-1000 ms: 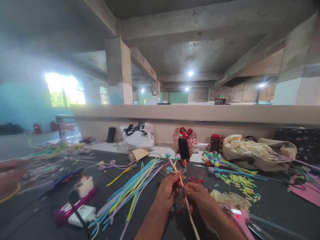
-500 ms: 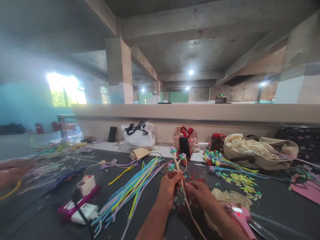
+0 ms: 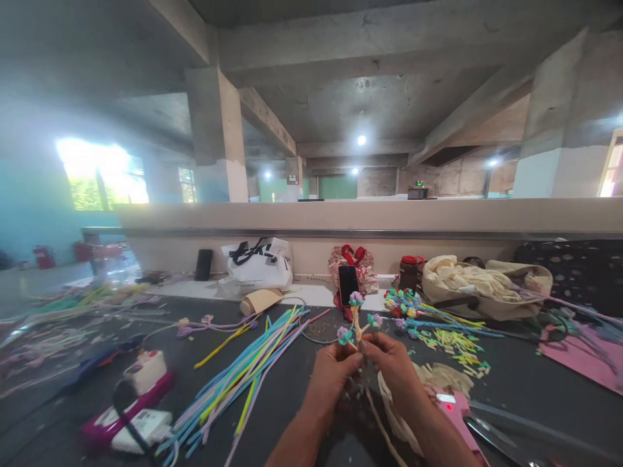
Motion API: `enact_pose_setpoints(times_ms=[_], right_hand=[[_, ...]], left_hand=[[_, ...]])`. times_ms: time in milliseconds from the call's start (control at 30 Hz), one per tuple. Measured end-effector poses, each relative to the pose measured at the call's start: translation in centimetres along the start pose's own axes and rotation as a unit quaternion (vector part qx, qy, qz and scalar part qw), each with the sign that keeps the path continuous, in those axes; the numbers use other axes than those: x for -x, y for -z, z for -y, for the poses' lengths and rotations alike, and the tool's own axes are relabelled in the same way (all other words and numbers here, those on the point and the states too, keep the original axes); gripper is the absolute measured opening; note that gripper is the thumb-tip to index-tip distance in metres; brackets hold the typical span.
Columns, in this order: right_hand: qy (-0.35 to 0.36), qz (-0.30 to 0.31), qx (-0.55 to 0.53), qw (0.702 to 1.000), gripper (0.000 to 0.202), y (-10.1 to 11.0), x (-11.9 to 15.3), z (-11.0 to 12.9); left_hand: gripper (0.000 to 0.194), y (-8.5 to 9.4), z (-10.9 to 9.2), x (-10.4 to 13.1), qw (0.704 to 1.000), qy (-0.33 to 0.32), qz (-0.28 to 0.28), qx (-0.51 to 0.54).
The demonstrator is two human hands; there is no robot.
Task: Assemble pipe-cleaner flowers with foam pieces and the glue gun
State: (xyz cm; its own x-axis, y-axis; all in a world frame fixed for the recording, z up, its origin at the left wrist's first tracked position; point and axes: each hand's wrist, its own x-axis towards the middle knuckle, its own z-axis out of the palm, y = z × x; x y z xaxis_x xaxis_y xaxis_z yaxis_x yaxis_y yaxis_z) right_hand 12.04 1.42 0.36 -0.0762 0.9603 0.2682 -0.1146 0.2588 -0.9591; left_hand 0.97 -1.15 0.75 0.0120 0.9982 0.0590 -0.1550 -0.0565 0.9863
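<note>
Both hands meet at the stem of a small branched flower piece [image 3: 357,319], which stands upright with purple and teal blossoms on beige twigs. My left hand [image 3: 333,374] pinches the stem from the left, just under the lower left blossom. From the right, my right hand [image 3: 390,364] has its thumb and finger closed at the same joint. A long beige strip [image 3: 378,418] hangs from there toward the bottom edge. Left of the hands lies a bundle of blue, yellow and lilac fuzzy stems [image 3: 243,383]. A pink glue gun [image 3: 455,415] with a red light lies by the right forearm.
A phone [image 3: 348,285] leans on a patterned bag behind the hands. Finished-looking flower stems [image 3: 413,311] and yellow cut pieces [image 3: 455,347] lie right. Scissors [image 3: 496,441] are at lower right, a purple power strip [image 3: 126,412] at lower left. A white bag [image 3: 257,266] stands behind.
The view has shifted right. My right hand has come up to the joint beside my left hand, and the flower piece has turned. The other person's hand at far left is out of view.
</note>
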Motion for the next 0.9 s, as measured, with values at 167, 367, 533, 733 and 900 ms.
enact_pose_setpoints(times_ms=[167, 367, 533, 733, 900], right_hand=[[0.02, -0.001, 0.031, 0.999, 0.019, 0.5, -0.4, -0.2], [0.036, 0.034, 0.024, 0.998, 0.023, 0.5, -0.4, -0.3], [0.018, 0.027, 0.01, 0.999, 0.026, 0.3, -0.1, 0.1], [0.024, 0.026, 0.006, 0.999, 0.024, 0.4, -0.1, 0.2], [0.015, 0.029, 0.01, 0.999, 0.024, 0.6, -0.1, 0.0]], left_hand=[[0.033, 0.7, 0.2, -0.7, 0.998, 0.008, 0.003, 0.064], [0.032, 1.1, 0.6, -1.3, 0.998, -0.012, -0.008, 0.063], [0.026, 0.5, 0.2, -0.9, 0.997, -0.031, -0.035, 0.054], [0.028, 0.1, -0.1, -0.6, 0.996, -0.055, -0.053, 0.036], [0.022, 0.0, -0.4, -0.2, 0.994, -0.094, -0.043, 0.02]])
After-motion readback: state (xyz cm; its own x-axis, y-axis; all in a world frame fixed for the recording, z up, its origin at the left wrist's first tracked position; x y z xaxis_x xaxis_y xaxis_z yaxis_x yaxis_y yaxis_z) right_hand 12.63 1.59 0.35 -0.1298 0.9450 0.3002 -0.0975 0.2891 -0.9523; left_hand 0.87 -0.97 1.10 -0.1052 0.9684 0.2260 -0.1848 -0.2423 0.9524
